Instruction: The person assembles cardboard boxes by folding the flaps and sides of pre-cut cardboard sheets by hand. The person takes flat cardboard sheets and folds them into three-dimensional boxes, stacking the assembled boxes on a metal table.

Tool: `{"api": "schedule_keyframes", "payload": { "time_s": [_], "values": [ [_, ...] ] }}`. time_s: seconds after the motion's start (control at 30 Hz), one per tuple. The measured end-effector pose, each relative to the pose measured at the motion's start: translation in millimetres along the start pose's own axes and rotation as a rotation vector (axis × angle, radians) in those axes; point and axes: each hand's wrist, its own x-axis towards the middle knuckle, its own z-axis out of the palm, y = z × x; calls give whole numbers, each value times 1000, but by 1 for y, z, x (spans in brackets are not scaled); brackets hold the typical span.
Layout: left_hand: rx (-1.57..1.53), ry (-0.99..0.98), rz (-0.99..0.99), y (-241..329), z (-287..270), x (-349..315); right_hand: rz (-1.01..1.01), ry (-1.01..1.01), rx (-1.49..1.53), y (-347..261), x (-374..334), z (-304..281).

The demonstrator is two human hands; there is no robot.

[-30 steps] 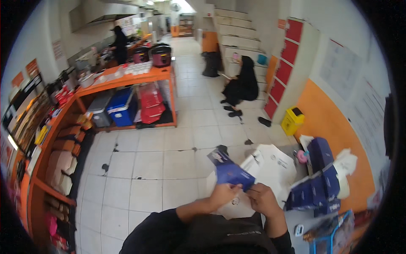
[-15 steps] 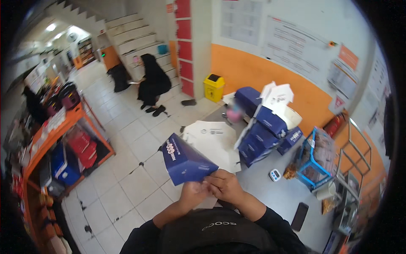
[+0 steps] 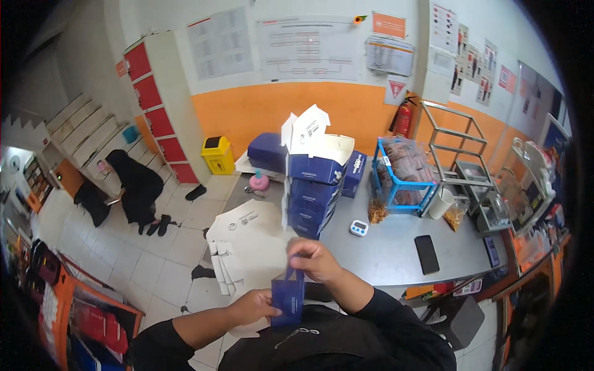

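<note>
Carton [image 3: 287, 302], blue, in the pinch grip of left hand [image 3: 252, 307] and right hand [image 3: 315, 261]

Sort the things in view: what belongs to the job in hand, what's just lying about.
Likely the job:
blue carton, held by left hand and right hand
white cardboard sheets
stacked blue boxes

Seemingly just lying about:
black phone
white device
blue basket
white cup

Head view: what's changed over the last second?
View swung right. Blue carton moved in from ahead-left; it's now between left hand, gripping its side, and right hand, at its top. Both still hold it. Unchanged: box stack, white cartons.
</note>
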Motion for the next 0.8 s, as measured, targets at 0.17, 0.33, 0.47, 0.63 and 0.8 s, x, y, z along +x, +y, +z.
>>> {"api": "schedule_keyframes", "payload": {
  "time_s": [0.17,0.33,0.47,0.63,0.8],
  "values": [
    [3,-149,-29,-18,-40,-8,-219,-468,-740,-12,17,37],
    [294,-259,-57,9,-60,-26,-131,-599,-746,11,24,64],
    [494,-312,65,11,-82,-34,-281,-364,-875,6,33,100],
    [1085,-342,750,101,-124,-61,-58,-376,-1177,-30,21,103],
    [222,661,1284,106,-175,-98,-495,346,-777,-132,5,77]
  ]
}}
